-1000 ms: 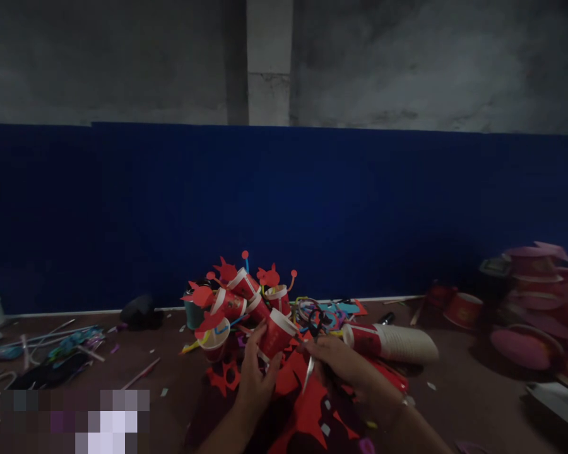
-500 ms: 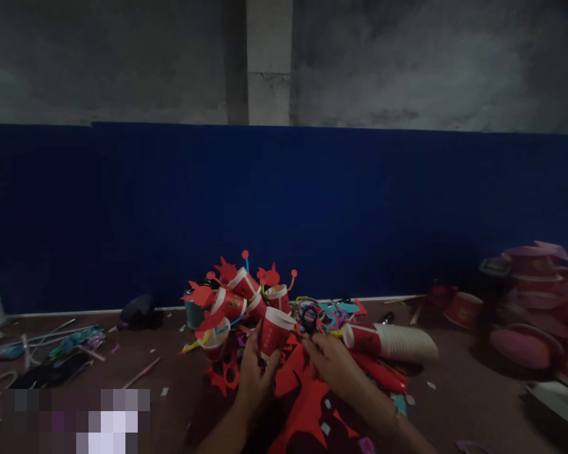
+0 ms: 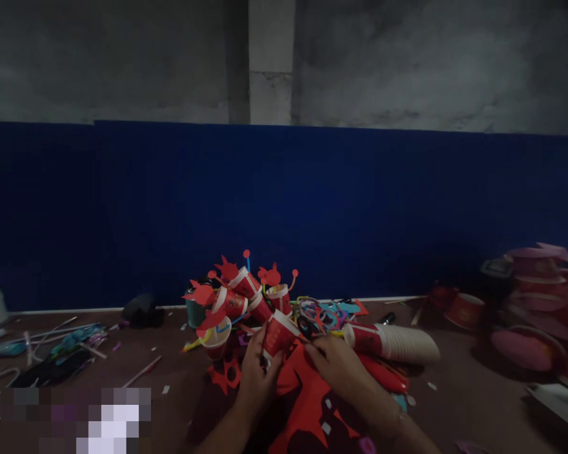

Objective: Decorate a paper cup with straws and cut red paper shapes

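Red paper cup [image 3: 280, 332] is leaning in the person's left hand [image 3: 258, 378], just left of the right hand and low in the middle of the view, its white rim facing up and to the right. The left thumb and fingers are pinching the cup around its lower part. The right hand [image 3: 336, 366] is hovering beside the rim, fingertips drawn together; whether they are gripping anything, I cannot tell. Compared with half a second ago, the cup is tilting further toward the right hand, and the silver blade that was showing below that hand a second ago is no longer appearing. That is suggesting a pause in cutting or a shift to working at the rim, though this is only a judgement. Behind the left hand, decorated cups [image 3: 234, 304] are carrying red cut-outs and bent straws; the held cup is showing none, so it is probably lagging behind them. Red cut paper [image 3: 307, 407] is lying below both hands, and a nested cup stack [image 3: 409, 345] is resting sideways at the right.
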The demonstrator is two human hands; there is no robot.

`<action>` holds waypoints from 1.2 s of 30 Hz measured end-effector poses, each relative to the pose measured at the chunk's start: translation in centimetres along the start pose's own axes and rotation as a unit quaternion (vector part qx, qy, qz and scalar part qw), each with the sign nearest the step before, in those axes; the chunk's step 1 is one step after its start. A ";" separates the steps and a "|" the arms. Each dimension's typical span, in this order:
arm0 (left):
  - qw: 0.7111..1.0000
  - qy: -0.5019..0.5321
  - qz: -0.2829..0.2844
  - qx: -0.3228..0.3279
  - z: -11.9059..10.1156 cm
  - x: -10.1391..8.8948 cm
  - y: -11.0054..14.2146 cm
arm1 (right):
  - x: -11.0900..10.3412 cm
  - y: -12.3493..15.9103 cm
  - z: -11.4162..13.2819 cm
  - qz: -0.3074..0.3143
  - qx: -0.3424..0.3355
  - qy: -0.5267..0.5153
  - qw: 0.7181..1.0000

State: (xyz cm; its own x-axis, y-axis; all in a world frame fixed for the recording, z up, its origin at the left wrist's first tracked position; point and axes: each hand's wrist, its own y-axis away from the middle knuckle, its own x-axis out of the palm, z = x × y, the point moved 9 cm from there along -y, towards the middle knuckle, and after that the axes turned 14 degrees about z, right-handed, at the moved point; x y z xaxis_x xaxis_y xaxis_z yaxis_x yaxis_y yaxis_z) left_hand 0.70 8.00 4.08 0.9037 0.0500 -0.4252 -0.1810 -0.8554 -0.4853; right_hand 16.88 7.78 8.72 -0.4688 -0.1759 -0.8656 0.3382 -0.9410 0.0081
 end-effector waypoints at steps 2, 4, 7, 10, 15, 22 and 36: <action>1.000 -0.009 -0.005 0.025 -0.1 0.1 0.1 | 1.0 -0.5 -1.5 0.035 0.023 -0.113 0.993; 0.999 -0.012 -0.015 0.040 0.0 0.1 0.2 | 2.1 -0.8 -2.5 0.079 0.044 -0.200 0.976; 0.999 -0.003 -0.015 0.044 0.2 0.2 0.3 | 3.7 -0.9 -2.7 0.153 0.066 -0.361 0.918; 0.999 0.011 -0.012 0.035 0.1 0.1 0.2 | 5.1 -0.2 -2.0 0.223 0.097 -0.534 0.810; 0.987 0.134 -0.053 -0.072 1.8 -0.8 0.3 | 5.5 0.0 -1.9 0.249 0.094 -0.583 0.768; 0.956 0.245 -0.064 -0.150 4.3 -0.2 0.5 | 1.2 -2.0 -3.3 0.021 -0.006 -0.430 0.902; 0.991 0.128 0.039 0.006 -0.5 0.9 -0.1 | 1.7 -1.4 -2.0 0.016 -0.014 -0.285 0.958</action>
State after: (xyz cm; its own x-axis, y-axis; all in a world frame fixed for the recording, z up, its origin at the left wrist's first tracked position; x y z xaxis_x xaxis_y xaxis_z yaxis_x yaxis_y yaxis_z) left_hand 1.71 7.85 4.08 0.9555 -0.1492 -0.2543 -0.2567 -0.8453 -0.4686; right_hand 17.26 9.34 6.23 -0.8246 -0.3422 -0.4505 0.3784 -0.9256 0.0104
